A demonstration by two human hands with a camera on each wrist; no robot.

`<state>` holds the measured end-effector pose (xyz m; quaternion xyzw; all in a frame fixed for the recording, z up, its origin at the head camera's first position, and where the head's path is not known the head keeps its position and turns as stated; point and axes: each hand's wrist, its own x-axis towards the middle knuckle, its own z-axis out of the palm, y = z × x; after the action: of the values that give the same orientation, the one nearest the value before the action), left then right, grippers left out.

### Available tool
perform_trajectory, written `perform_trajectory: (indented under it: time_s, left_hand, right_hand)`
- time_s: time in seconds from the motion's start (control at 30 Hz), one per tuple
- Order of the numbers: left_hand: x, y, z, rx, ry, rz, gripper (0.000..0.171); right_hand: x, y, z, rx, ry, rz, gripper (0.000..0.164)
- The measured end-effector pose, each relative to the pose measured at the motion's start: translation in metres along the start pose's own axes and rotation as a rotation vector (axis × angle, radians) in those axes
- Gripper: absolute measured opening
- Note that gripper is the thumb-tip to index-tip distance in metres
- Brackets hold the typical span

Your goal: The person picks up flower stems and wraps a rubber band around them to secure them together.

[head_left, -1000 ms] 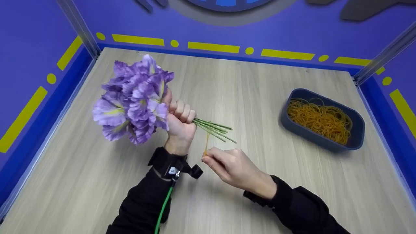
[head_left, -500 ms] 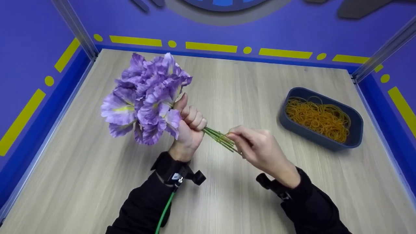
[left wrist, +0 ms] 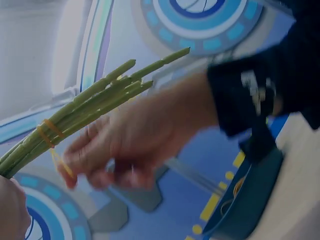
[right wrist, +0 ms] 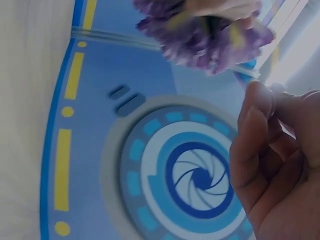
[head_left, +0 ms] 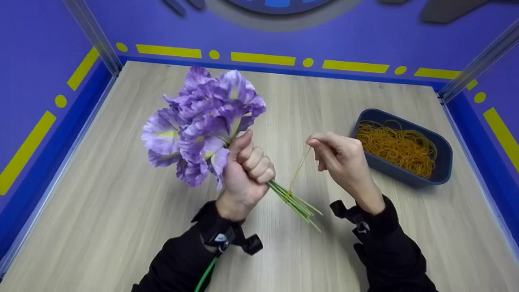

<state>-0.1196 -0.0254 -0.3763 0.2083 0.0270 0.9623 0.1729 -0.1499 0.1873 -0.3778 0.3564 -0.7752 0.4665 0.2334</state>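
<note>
My left hand [head_left: 248, 178] grips a bunch of purple artificial irises [head_left: 206, 125] by the stems, just below the blooms. The green stems [head_left: 298, 209] stick out below the fist, tilted down to the right. A yellow rubber band [head_left: 301, 167] loops round the stems and is stretched up to my right hand [head_left: 342, 158], which pinches its end between thumb and fingertips. In the left wrist view the rubber band [left wrist: 50, 132] wraps round the stems [left wrist: 95, 102], with the right hand [left wrist: 120, 150] beside them. The right wrist view shows the flowers [right wrist: 205, 40] only in part.
A dark blue bin [head_left: 421, 178] holding many loose rubber bands [head_left: 399, 148] stands on the right side of the wood-patterned table [head_left: 101, 194], just behind the right hand. Blue panels with yellow marks [head_left: 263, 59] enclose the table's back and sides.
Both hands have moved right, the flowers with the left one. The right hand has gone over the stems and upward, and the rubber band now runs round them, stretched up to the fingers.
</note>
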Motion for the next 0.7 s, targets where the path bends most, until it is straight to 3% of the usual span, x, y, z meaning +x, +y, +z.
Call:
perform_trajectory:
  time_s: [0.13,0.33,0.5,0.6,0.7]
  left_hand:
    - [-0.005,-0.004,0.007,-0.030,-0.020,0.007,0.058]
    - [-0.006,0.000,0.009,-0.075,-0.032,0.061,0.058]
    - [-0.004,0.007,0.008,-0.091,-0.030,0.120,0.059]
    - [-0.003,0.011,0.008,-0.084,-0.035,0.150,0.059]
    - [-0.002,0.015,0.007,-0.072,-0.041,0.191,0.059]
  right_hand:
    - [-0.001,0.018,0.015,-0.010,-0.037,0.008,0.014]
    - [-0.013,0.024,0.050,-0.132,-0.212,0.013,0.008]
    - [-0.029,0.002,0.078,-0.180,-0.454,0.052,0.011]
    - [-0.037,-0.018,0.087,-0.219,-0.563,0.000,0.013]
    - [-0.043,-0.037,0.089,-0.286,-0.608,-0.089,0.016]
